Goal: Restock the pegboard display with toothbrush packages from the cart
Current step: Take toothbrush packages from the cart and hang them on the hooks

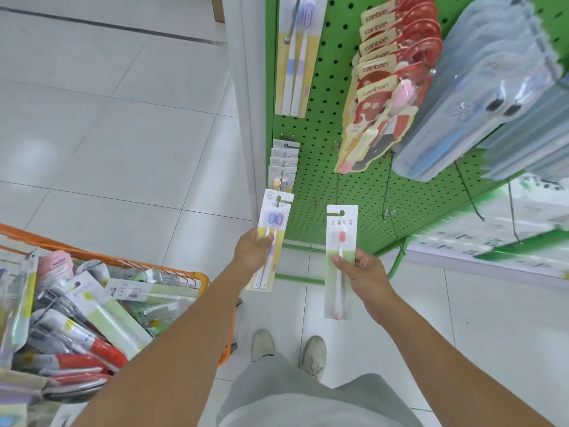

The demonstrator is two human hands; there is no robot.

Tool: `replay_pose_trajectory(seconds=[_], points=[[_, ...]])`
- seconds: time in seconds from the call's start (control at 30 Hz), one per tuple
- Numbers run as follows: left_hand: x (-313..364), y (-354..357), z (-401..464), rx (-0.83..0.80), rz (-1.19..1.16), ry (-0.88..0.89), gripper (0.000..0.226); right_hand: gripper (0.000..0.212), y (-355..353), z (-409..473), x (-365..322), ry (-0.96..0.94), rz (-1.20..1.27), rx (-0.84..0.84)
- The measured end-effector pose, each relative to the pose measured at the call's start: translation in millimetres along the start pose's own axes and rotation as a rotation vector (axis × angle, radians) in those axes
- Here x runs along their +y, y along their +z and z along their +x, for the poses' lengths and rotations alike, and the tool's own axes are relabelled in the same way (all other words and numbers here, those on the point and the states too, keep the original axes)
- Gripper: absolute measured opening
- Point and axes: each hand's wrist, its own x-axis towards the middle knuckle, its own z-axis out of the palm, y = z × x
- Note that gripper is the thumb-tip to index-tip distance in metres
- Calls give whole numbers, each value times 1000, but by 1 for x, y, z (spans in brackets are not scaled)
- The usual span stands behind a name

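Two toothbrush packages, purple pack (271, 238) mid-card in left hand (252, 251) grip, red pack (340, 260) mid-card in right hand (363, 275) grip

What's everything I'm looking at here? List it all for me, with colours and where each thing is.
Pegboard: one, green, upright at right.
Two-brush package: one, white and yellow card with purple brushes, in left hand, its hang hole at a peg.
Single-brush package: one, white and pale green card with red-headed brush, in right hand.
Hung matching packs: several, white, on that same peg.
Canban packs: several, red and tan, hung upper right.
Clear packs: several, bluish, far right.
Cart: one, orange, lower left, full of mixed packages.
Floor: white tiles.
Shoes: two, beige.
Left hand: grips two-brush package.
Right hand: grips single-brush package.
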Motion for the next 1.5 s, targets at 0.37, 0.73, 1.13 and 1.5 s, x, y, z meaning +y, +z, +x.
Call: replay_pose_trajectory(seconds=[0.37,0.73,1.13,1.5], points=[[18,3,60,-30,66,10,22,39,9,22,2,74,-74,64],[27,21,73,-35,190,8,38,42,12,50,-1,99,-218,24],[35,15,93,-62,278,13,32,34,20,72,0,98,-164,0],[13,13,36,-128,-26,-45,26,14,27,135,-36,117,7,64]])
